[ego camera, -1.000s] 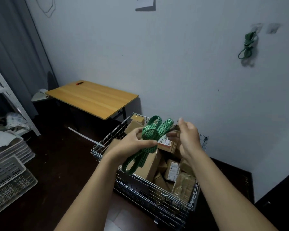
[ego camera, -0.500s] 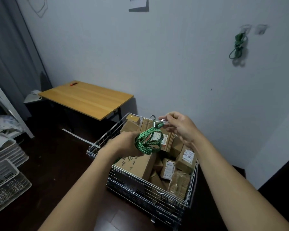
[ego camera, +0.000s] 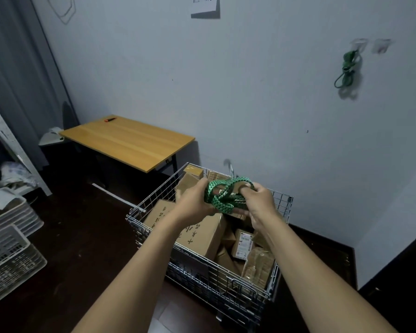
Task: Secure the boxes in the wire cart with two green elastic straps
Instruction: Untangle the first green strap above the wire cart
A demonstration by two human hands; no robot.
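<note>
**A:** How many straps do you count?

**B:** Two. One green elastic strap with black dots (ego camera: pixel 222 197) is coiled in loops between the two hands, just above the silver wire cart (ego camera: pixel 214 284). The second green strap (ego camera: pixel 346 68) hangs on the pale wall from one of two clear wall hooks (ego camera: pixel 358 43), well apart from the cart.

**A:** And the hands, how are they?

**B:** The left hand (ego camera: pixel 192 204) grips the coil from the left, with its fingers curled round it. The right hand (ego camera: pixel 259 203) holds the right side, with its fingers hooked into a loop. They are close together on the same coil.

**A:** What is inside the cart?

**B:** Brown cardboard boxes (ego camera: pixel 244 241). I see at least six, but they overlap and I cannot tell the exact number. The big box with dark handwriting (ego camera: pixel 202 236) lies under the left wrist.

**A:** Anything else in the room?

**B:** There is one wooden surface on black legs (ego camera: pixel 127 140), with one small orange object (ego camera: pixel 109 119) at its far corner. White lattice crates (ego camera: pixel 7 255) stand on the dark floor at the left.

**A:** What differs from half a second ago?

**B:** Then the right hand was raised, apart from the coil, and pinched the strap end beside the hook. Now it is down on the coil, and one grey metal hook (ego camera: pixel 228 164) stands free above the loops. The left hand keeps its grip.
</note>
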